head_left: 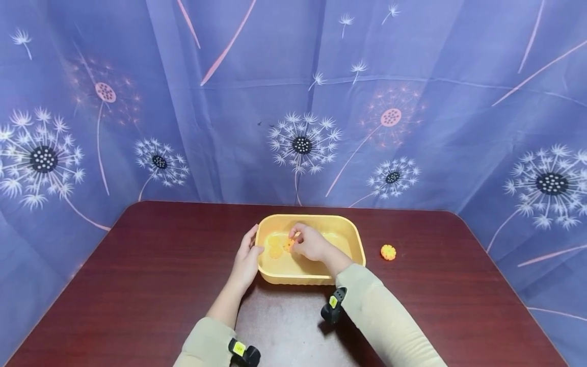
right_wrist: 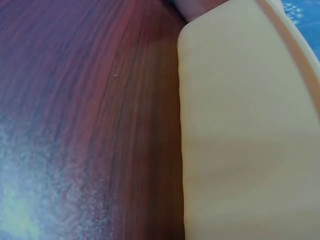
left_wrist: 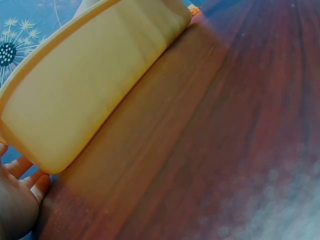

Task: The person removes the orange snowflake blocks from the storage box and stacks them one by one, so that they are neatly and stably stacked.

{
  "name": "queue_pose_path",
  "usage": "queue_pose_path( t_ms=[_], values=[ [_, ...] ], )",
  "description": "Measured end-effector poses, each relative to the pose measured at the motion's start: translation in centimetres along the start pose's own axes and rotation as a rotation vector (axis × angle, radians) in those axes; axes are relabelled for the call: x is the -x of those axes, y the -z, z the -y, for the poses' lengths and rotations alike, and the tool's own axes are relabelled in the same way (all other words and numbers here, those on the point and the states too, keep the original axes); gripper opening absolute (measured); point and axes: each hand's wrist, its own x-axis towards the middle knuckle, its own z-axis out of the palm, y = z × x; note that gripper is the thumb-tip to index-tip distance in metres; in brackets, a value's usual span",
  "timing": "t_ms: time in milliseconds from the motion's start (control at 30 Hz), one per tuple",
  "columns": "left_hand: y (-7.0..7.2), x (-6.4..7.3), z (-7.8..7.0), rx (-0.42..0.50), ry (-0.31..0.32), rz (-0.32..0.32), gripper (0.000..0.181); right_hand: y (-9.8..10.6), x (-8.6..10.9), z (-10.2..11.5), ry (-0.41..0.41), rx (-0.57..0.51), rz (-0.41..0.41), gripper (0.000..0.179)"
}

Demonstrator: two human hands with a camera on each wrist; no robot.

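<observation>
A yellow plastic basin (head_left: 295,280) stands on the table, its outer wall (left_wrist: 75,95) filling much of the left wrist view. My left hand (head_left: 246,262) grips its left end, thumb over the rim and fingers along the outside. Reaching in over the front rim, my right hand (head_left: 312,243) pinches a small orange dotted piece (head_left: 289,245) near the basin floor. Beside it, towards the left, lie yellow-orange round pieces (head_left: 275,252) inside the basin. The right wrist view shows the basin's side (right_wrist: 245,120), which hides the right fingers.
An orange and yellow flower-shaped piece (head_left: 388,252) lies on the dark red wooden table (head_left: 440,295), right of the basin. A blue curtain with dandelion prints (head_left: 247,112) hangs behind the table and along both sides.
</observation>
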Motion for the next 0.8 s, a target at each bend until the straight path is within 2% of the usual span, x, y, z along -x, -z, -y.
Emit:
queue_pose_path(
  t_ms=[300, 533, 800],
  values=[
    [0.0, 0.2, -0.2, -0.005, -0.001, 0.002, 0.060, 0.3, 0.2, 0.1, -0.003, -0.194, -0.003, 0.025],
    [0.0, 0.4, 0.3, -0.014, 0.007, 0.008, 0.059, 0.8, 0.5, 0.1, 0.035, -0.229, -0.001, 0.029],
    [0.0, 0.3, 0.2, -0.008, -0.031, 0.008, 0.059, 2.5, 1.4, 0.4, 0.032, -0.321, -0.038, 0.031]
  ],
)
